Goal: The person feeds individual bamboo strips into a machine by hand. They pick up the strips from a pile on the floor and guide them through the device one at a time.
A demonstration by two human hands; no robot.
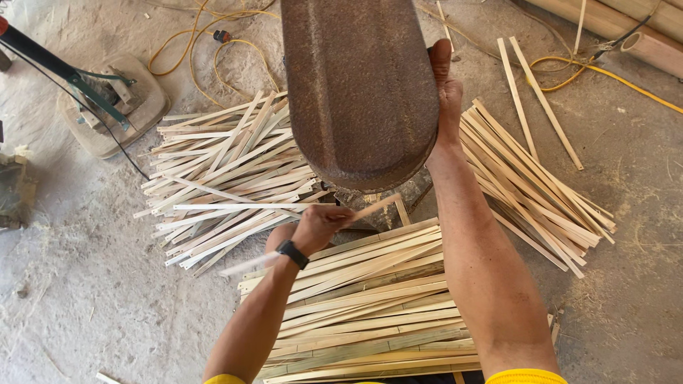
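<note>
My left hand (320, 224), with a black watch on its wrist, grips a thin bamboo strip (375, 207) that runs slantwise beneath the brown rusty machine housing (359, 92). My right hand (446, 89) reaches forward along the right edge of that housing, and its fingertips are hidden behind the rim. Below my arms lies a stack of bamboo strips (363, 313). Another heap of pale strips (224, 181) spreads to the left of the machine. A third heap (533, 185) fans out to the right.
A yellow cable (213, 39) loops on the dusty concrete floor at the top. A grey foot pedal (117, 103) with a black and green arm sits top left. Thick bamboo poles (633, 28) lie top right, with two loose strips (530, 99) near them.
</note>
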